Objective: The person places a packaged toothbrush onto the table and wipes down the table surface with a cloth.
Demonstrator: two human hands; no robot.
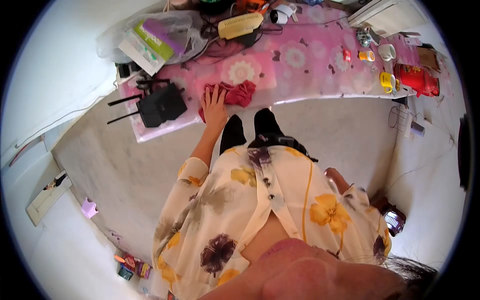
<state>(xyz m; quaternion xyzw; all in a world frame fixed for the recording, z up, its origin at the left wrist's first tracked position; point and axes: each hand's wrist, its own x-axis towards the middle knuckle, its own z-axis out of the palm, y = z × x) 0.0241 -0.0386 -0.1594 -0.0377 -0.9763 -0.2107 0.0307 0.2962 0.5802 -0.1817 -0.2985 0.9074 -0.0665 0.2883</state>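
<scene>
My left hand (215, 107) lies flat on a crumpled red cloth (240, 95) near the front edge of the table, its fingers stretched out and slightly apart. Part of the cloth is hidden under the palm. Left of the hand stands a black router (162, 106) with its antennas pointing left. My right hand (337, 179) hangs low by my side, away from the table. Only part of it shows past my blouse, and its fingers cannot be made out.
The table has a pink flowered cover (300, 75). At its back left are a plastic bag (187, 30) and a cream-coloured device (240, 26) among cables. To the right stand a yellow mug (387, 81), a white cup (387, 52) and a red thermos (417, 80).
</scene>
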